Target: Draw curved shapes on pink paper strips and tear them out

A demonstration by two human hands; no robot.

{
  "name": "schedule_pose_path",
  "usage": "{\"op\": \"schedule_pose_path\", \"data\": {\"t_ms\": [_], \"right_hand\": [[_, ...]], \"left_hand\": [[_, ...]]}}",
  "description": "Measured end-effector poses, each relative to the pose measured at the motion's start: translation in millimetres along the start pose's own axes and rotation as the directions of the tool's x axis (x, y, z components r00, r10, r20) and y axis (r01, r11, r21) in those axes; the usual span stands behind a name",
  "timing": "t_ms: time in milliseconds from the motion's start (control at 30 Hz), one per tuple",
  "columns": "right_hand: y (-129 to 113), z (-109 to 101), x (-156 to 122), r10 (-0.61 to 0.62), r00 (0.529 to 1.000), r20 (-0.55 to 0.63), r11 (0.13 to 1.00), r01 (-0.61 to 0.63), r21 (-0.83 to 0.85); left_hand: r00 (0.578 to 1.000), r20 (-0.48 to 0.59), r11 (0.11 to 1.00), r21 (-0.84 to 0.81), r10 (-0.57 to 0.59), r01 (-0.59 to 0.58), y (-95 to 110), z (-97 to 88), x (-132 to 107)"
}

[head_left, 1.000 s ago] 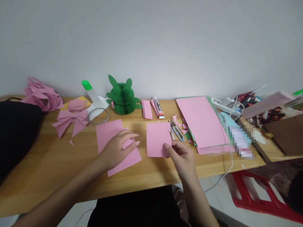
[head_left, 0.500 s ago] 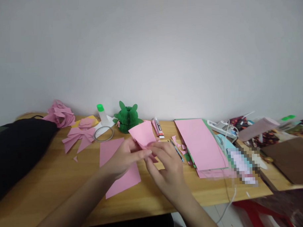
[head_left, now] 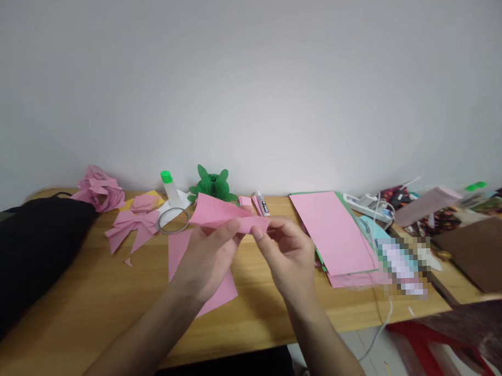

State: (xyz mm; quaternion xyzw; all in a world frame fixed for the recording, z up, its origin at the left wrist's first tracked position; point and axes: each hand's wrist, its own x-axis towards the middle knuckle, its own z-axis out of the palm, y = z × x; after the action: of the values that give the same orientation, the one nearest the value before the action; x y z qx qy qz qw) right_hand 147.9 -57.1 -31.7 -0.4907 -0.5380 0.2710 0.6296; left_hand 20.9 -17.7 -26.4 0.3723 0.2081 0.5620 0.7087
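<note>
A folded piece of pink paper [head_left: 219, 210] is held up over the wooden table between both hands. My left hand [head_left: 210, 260] pinches its left part, thumb on the near side. On the right, my right hand [head_left: 288, 258] grips the paper's right end between thumb and fingers. Beneath my left hand lies a flat pink sheet [head_left: 179, 248], partly covered. Just behind the held paper stands a green honeycomb paper ornament [head_left: 213, 186] with leaf shapes. A glue tube [head_left: 262, 204] lies beside small pink paper pieces [head_left: 245, 201].
At left are a pink paper bow [head_left: 135, 225], a crumpled pink paper flower [head_left: 98, 188], a metal ring [head_left: 174, 230], a green-capped bottle [head_left: 168, 185] and a black cloth [head_left: 35, 256]. Stacked pink sheets [head_left: 337, 229], a power strip [head_left: 367, 206] and a white cable [head_left: 383, 326] are at right.
Both hands have turned the pink paper and spread slightly apart, so a long folded strip now faces me. My right hand has moved a little right and up.
</note>
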Motion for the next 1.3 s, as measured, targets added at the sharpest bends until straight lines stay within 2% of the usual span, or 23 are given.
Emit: {"op": "schedule_pose_path", "data": {"t_ms": [100,200,267,333,400,533,600,700,833,900,967,1067,1133,1300], "right_hand": [[-9,-9,12,0.015,1.000,-0.002,1.000,-0.015,-0.023],[-17,-16,21,-0.001,0.999,0.047,0.995,0.006,-0.100],[-23,-18,26,-0.001,0.996,0.091,0.992,0.013,-0.127],[-26,-20,30,-0.007,0.994,0.110,0.993,0.020,-0.119],[-25,-23,32,-0.013,0.997,0.080,0.998,0.019,-0.068],[-14,-28,31,0.088,0.996,-0.027,0.989,-0.084,0.124],[-6,-25,27,0.178,0.984,0.002,0.960,-0.174,0.220],[5,-17,15,0.261,0.962,0.081,0.911,-0.273,0.308],[8,-15,5,0.251,0.940,0.229,0.916,-0.307,0.256],[2,-23,6,0.181,0.934,0.308,0.954,-0.243,0.175],[-10,-30,10,0.074,0.940,0.332,0.988,-0.114,0.105],[-30,-33,18,-0.053,0.962,0.268,0.998,0.042,0.045],[-41,-27,21,-0.067,0.978,0.199,0.998,0.069,-0.006],[-44,-9,23,-0.097,0.990,0.107,0.995,0.098,-0.011]], "left_hand": [[0.994,0.004,0.982,0.151,0.112,-0.112,12,-14.8,2],[0.972,-0.003,0.857,0.473,0.233,-0.204,26,-31.4,5],[0.978,0.073,0.732,0.653,0.196,-0.195,35,-37.1,7],[0.978,0.159,0.650,0.731,0.133,-0.208,42,-38.1,7],[0.970,0.216,0.657,0.717,0.109,-0.233,45,-36.6,7],[0.958,0.257,0.809,0.531,0.129,-0.252,41,-32.6,6],[0.961,0.229,0.859,0.451,0.153,-0.244,35,-29.9,5],[0.973,0.156,0.884,0.413,0.170,-0.220,26,-24.4,5],[0.970,0.100,0.879,0.409,0.223,-0.244,24,-15.2,4],[0.970,0.087,0.855,0.461,0.225,-0.240,28,-9.5,3],[0.972,0.111,0.812,0.535,0.206,-0.233,34,-3.0,1],[0.968,0.196,0.721,0.646,0.158,-0.249,43,6.2,-3],[0.964,0.239,0.684,0.685,0.115,-0.251,46,10.0,-5],[0.958,0.279,0.743,0.626,0.071,-0.238,42,8.8,-7]]}}
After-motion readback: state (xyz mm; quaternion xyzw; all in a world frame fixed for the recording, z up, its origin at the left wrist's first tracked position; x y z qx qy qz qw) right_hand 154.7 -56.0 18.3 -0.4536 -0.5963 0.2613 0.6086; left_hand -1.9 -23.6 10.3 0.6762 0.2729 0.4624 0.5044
